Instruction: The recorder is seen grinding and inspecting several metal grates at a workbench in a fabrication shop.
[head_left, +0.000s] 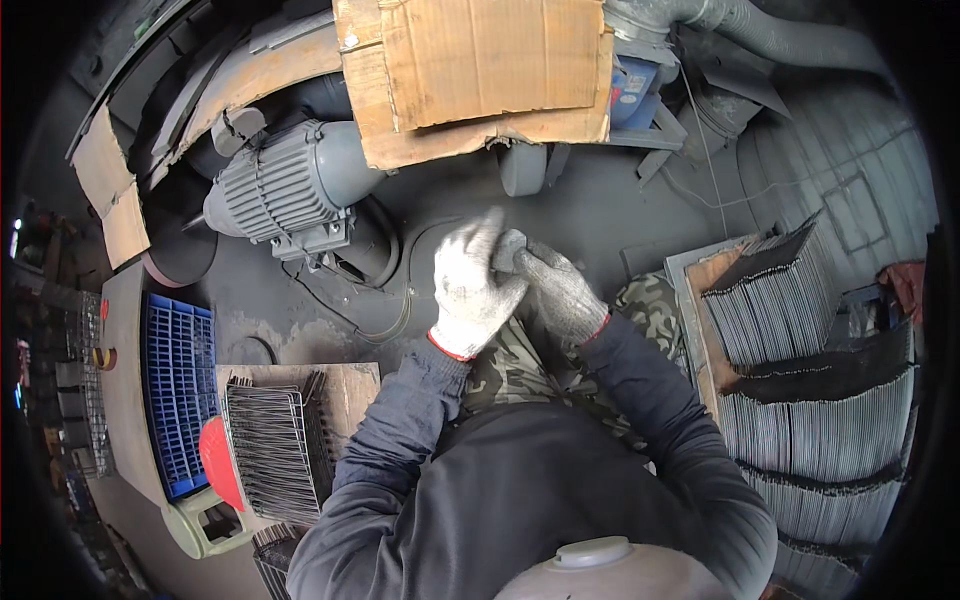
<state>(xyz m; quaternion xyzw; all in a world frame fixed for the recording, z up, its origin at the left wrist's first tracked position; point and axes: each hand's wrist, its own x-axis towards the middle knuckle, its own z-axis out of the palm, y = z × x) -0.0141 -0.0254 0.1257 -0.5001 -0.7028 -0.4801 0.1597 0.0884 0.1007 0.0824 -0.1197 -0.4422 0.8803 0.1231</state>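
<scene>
Both my hands wear whitish knit gloves with red cuff edges and meet in front of my lap. My left hand (468, 282) has its fingers smeared by motion. My right hand (565, 295) looks greyer, its fingers bent in toward the left. Between them shows a small greyish lump (509, 250); whether it is a separate thing or part of a glove, I cannot make out. The hands touch or nearly touch around it, above my camouflage trousers (510, 372).
A grey electric motor (290, 185) stands ahead left, below cardboard sheets (490, 65). Stacks of thin dark plates (775, 310) fill the right side. To the left are a wire rack (275, 450), a blue plastic crate (180, 395) and a green stool (195, 525). A cable (405, 310) crosses the floor.
</scene>
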